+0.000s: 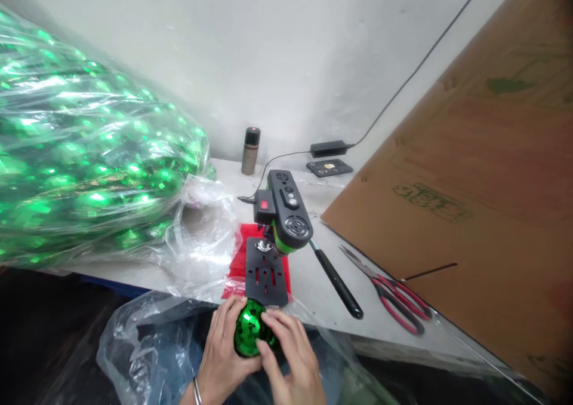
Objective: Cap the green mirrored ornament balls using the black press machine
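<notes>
While left hand (222, 350) and right hand (293, 357) clasp a ball (248, 331), carton print (432, 202) (illegible) shows.

Bench machine (290, 211) mid tbl (308, 300). Ball (249, 328) in front, at tbl edge, btwn L hand (226, 351) & R hand (290, 354). Filled bag (89, 154) L of machine. Bottle (249, 152) behind machine, nr wall (286, 52); adapter (329, 149) behind phone (335, 168), both rear R. Handle (339, 284) R of machine, scissors (385, 295) further R, carton (470, 172) far R.
</notes>
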Demonstrator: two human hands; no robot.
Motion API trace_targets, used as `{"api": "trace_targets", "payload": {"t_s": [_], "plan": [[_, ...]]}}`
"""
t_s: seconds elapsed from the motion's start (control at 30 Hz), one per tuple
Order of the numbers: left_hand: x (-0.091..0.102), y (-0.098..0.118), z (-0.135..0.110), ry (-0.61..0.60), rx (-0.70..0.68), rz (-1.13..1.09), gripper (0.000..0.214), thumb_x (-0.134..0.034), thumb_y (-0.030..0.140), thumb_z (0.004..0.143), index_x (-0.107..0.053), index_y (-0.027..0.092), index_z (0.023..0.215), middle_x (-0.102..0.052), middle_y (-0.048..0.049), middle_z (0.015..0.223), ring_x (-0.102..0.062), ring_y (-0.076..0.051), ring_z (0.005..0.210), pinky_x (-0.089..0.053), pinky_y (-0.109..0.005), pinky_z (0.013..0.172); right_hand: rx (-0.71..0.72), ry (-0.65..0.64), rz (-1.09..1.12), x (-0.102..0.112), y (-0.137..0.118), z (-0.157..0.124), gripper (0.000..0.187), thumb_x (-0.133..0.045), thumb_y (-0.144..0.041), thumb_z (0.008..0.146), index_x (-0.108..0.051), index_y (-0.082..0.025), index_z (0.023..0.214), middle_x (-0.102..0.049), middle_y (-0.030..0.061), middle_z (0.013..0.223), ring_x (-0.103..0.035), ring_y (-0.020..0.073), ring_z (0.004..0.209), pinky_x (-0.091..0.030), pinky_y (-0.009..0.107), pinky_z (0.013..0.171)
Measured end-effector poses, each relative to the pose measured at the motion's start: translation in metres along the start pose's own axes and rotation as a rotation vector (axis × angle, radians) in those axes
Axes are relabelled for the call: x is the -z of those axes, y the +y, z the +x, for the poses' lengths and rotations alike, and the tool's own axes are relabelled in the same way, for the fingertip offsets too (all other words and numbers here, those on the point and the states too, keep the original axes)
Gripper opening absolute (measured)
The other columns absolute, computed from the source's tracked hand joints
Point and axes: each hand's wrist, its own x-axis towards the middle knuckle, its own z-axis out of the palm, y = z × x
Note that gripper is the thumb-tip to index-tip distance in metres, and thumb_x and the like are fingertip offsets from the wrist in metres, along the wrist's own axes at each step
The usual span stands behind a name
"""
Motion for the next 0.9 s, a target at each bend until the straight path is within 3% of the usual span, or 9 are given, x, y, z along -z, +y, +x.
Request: {"api": "trace_targets", "payload": {"t_s": [0.07,0.17,0.3,0.47,0.7,0.9], "plan": [[0.0,-0.001,-0.001,-0.008,-0.003,0.005,0.071,-0.084,0.039,0.088,-0.057,0.022,0.151,-0.077,-0.0182,0.135,-0.079,-0.035,0.122,-0.069,-0.045,0.096,-0.007,-0.071,-0.039,-0.003,0.0,-0.011,0.035,-0.067,-0.03,0.107,-0.075,-0.029,0.141,-0.081,0.0117,0.123,-0.081,0.0242,0.108,-0.07,0.034,0.088],[0.0,-0.001,-0.003,-0.04,-0.003,0.024,0.069,-0.079,0.034,0.09,-0.056,0.022,0.154,-0.076,-0.0188,0.139,-0.077,-0.036,0.125,-0.066,-0.047,0.101,-0.006,-0.036,-0.049,-0.009,0.002,-0.02,0.036,-0.064,-0.029,0.108,-0.075,-0.032,0.142,-0.078,0.011,0.124,-0.079,0.0236,0.108,-0.07,0.034,0.088],[0.001,0.0,-0.003,-0.071,-0.019,0.024,0.067,-0.077,0.031,0.092,-0.057,0.023,0.156,-0.073,-0.0195,0.144,-0.075,-0.036,0.129,-0.065,-0.048,0.105,0.008,0.011,-0.035,-0.012,0.005,-0.024,0.027,-0.063,-0.025,0.108,-0.08,-0.03,0.128,-0.078,0.0103,0.118,-0.079,0.0223,0.104,-0.069,0.033,0.084],[0.005,-0.002,0.003,-0.064,-0.032,0.008,0.072,-0.084,0.036,0.092,-0.055,0.024,0.157,-0.072,-0.0195,0.144,-0.075,-0.037,0.129,-0.066,-0.048,0.104,0.024,-0.057,-0.042,-0.004,0.007,-0.025,0.016,-0.066,-0.019,0.104,-0.079,-0.026,0.098,-0.08,0.01,0.117,-0.081,0.0224,0.102,-0.069,0.033,0.084],[0.001,0.001,0.008,-0.023,-0.041,-0.055,0.075,-0.087,0.033,0.089,-0.054,0.026,0.156,-0.069,-0.0198,0.146,-0.074,-0.038,0.133,-0.067,-0.052,0.106,0.004,-0.002,0.035,0.002,0.008,-0.018,0.014,-0.065,-0.01,0.1,-0.069,-0.024,0.1,-0.081,0.0085,0.104,-0.082,0.0205,0.094,-0.068,0.031,0.084],[0.001,0.007,0.01,-0.02,-0.047,-0.054,0.07,-0.085,0.038,0.092,-0.055,0.023,0.154,-0.072,-0.0196,0.142,-0.076,-0.035,0.128,-0.069,-0.048,0.103,0.06,0.059,0.023,0.006,0.001,-0.002,0.019,-0.056,-0.01,0.105,-0.066,-0.022,0.095,-0.08,0.0068,0.096,-0.081,0.0169,0.085,-0.066,0.027,0.079]]}}
